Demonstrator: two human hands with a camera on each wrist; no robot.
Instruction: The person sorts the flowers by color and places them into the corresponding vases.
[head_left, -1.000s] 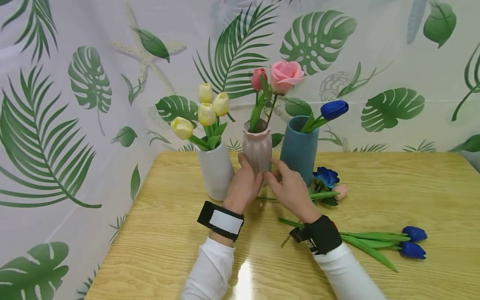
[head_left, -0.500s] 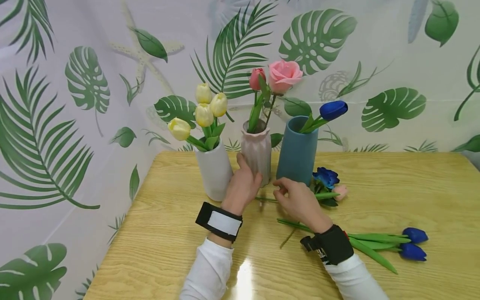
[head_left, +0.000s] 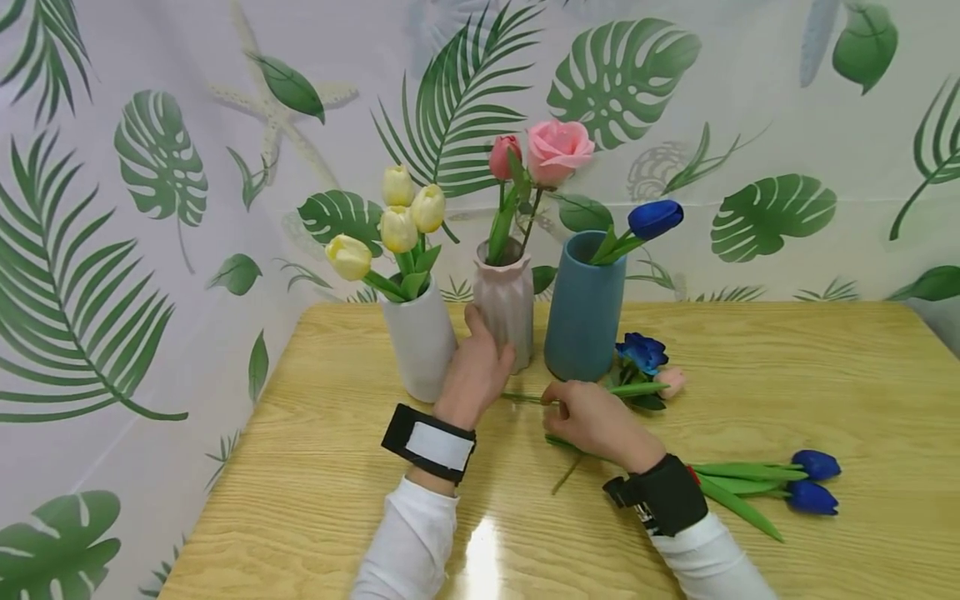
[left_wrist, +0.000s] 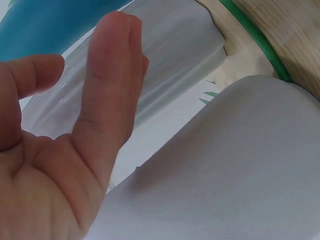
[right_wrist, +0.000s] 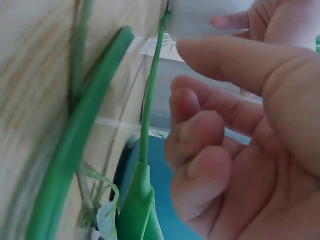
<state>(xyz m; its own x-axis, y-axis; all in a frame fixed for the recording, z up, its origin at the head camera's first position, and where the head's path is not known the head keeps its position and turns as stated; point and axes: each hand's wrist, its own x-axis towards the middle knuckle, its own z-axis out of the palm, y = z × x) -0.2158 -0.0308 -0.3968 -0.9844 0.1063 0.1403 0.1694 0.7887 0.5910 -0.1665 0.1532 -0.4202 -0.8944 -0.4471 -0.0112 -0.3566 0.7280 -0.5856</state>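
Note:
My left hand (head_left: 474, 371) rests with straight fingers (left_wrist: 110, 85) against the left side of the ribbed pink vase (head_left: 506, 292), which holds a pink rose (head_left: 558, 150) and a red bud. My right hand (head_left: 588, 417) hovers low over the table, fingers (right_wrist: 200, 145) curled and thumb apart, just beside the thin green stem (right_wrist: 150, 100) of a blue rose (head_left: 639, 350) lying flat. The stem is not pinched. A white vase (head_left: 420, 342) with yellow tulips stands to the left, and a blue vase (head_left: 583, 308) with one blue tulip to the right.
Two blue tulips (head_left: 813, 479) with long leaves lie on the wooden table (head_left: 787, 358) right of my right wrist. A small pink bud (head_left: 670, 381) lies by the blue rose. A leaf-print curtain hangs behind and to the left.
My right hand has let go of the pink vase and dropped back and down to the blue rose's stem. My left hand stays on the vase.

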